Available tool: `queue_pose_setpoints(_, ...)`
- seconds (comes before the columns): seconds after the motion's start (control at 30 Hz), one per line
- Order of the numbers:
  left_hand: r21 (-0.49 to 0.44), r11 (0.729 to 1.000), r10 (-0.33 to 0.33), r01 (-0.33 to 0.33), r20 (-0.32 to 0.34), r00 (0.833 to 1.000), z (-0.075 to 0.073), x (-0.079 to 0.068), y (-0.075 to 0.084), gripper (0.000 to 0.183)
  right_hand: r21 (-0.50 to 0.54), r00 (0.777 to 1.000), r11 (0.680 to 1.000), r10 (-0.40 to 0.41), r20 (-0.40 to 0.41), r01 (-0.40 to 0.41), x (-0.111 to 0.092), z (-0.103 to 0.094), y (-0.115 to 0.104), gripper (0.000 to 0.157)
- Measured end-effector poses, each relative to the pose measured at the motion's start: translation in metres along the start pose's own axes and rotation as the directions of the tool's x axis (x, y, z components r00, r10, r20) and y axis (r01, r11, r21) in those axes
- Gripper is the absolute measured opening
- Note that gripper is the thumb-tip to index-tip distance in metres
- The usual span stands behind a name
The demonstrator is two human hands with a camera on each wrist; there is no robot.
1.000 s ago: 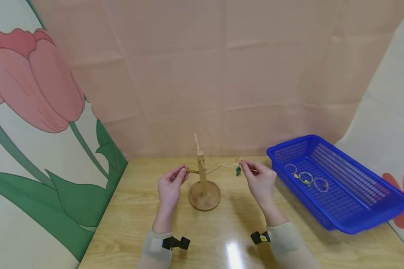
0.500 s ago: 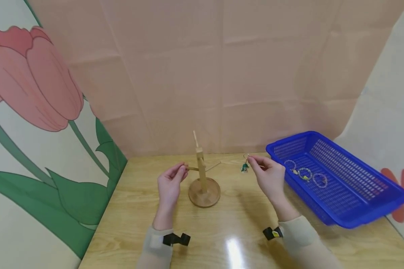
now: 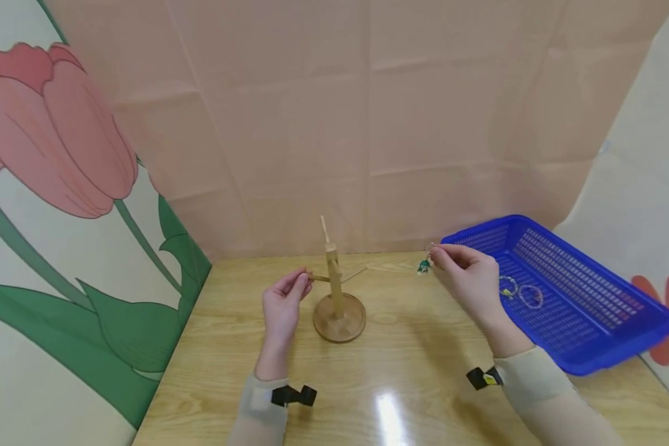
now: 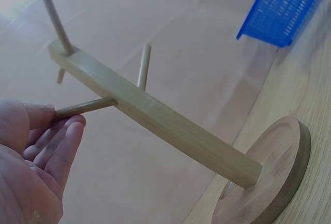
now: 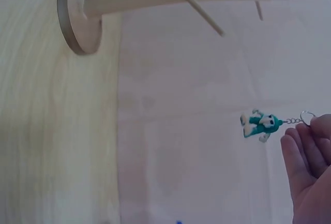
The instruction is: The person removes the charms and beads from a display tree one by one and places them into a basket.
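Observation:
A wooden peg stand (image 3: pixel 336 282) with a round base (image 3: pixel 339 331) stands upright on the table. My left hand (image 3: pixel 283 297) pinches the end of one of its side pegs (image 4: pixel 85 108) between thumb and fingers. Off to the right, my right hand (image 3: pixel 471 279) pinches the metal ring (image 5: pixel 307 118) of a keychain. From that ring, on a short chain, hangs a small green and white figure (image 5: pixel 262 124), in the air near the left rim of the blue basket. No keychain or bracelet hangs on the visible pegs.
A blue plastic basket (image 3: pixel 591 365) with perforated walls sits at the right of the table (image 3: pixel 212 378). Several beaded bracelets lie in it; one (image 3: pixel 531 297) shows right of my hand. A pink cloth (image 3: pixel 290 124) hangs behind, and a tulip-printed panel (image 3: pixel 89 142) borders the left.
My right hand has moved right, away from the stand and towards the basket, carrying the keychain; it now covers one bracelet. The left hand stays on the peg.

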State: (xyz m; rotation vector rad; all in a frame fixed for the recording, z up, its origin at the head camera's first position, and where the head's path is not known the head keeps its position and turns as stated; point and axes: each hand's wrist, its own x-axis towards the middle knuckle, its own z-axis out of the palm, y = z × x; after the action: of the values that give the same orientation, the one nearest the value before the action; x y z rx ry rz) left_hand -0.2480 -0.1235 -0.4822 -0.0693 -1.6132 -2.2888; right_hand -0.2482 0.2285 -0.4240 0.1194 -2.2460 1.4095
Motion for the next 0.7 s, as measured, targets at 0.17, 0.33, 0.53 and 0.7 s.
queue_pose_setpoints(0.17, -0.001, 1.000, -0.008, 0.008, -0.011, 1.000, 0.001, 0.001, -0.001, 0.021, 0.025, 0.997, 0.997, 0.070, 0.039, -0.071, 0.009, -0.026, -0.006, 0.039)
queue_pose_setpoints(0.33, 0.000, 1.000, -0.007, 0.007, -0.011, 1.000, 0.001, 0.002, 0.000, 0.022, -0.006, 0.994, 0.996, 0.087, 0.060, -0.087, 0.022, -0.049, -0.001, 0.042)
queue_pose_setpoints(0.53, 0.010, 1.000, -0.015, 0.015, -0.012, 1.000, 0.000, 0.001, 0.000, 0.021, -0.115, 0.989, 0.990, 0.091, 0.120, -0.078, 0.032, -0.077, 0.013, 0.044)
queue_pose_setpoints(0.7, 0.009, 1.000, -0.017, 0.017, -0.009, 1.000, 0.001, 0.000, 0.000, 0.021, -0.176, 0.982, 0.982, 0.103, 0.161, -0.074, 0.035, -0.098, 0.020, 0.047)
